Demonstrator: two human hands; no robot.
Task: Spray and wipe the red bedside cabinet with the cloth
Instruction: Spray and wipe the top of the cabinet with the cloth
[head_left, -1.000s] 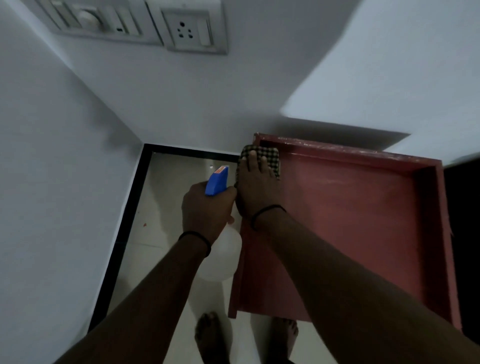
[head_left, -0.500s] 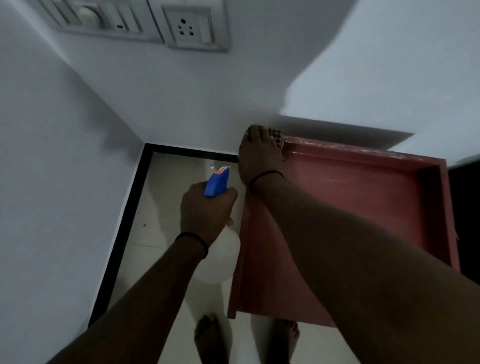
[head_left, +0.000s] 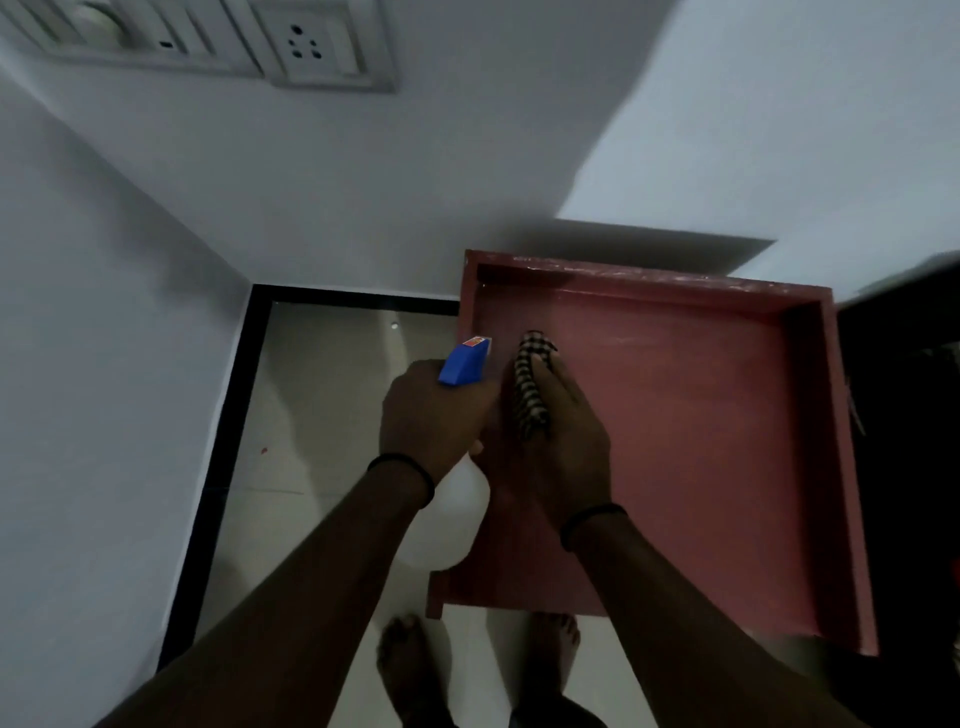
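Observation:
The red bedside cabinet (head_left: 685, 415) has a recessed top with raised edges and stands against the white wall. My right hand (head_left: 558, 441) presses a checked cloth (head_left: 530, 389) onto the top, close to its left edge. Just left of that edge, my left hand (head_left: 431, 410) grips a spray bottle (head_left: 465, 364) with a blue trigger head and a white body below the hand. The two hands nearly touch.
A switch and socket panel (head_left: 291, 47) is on the wall above. A pale tiled floor (head_left: 322, 415) with a black skirting strip lies left of the cabinet. My bare feet (head_left: 415, 660) stand at the cabinet's front. Dark furniture (head_left: 914, 415) adjoins the cabinet's right side.
My right hand has drawn the cloth back from the cabinet's far left corner toward me along the left edge. My left hand with the bottle has stayed beside the cabinet.

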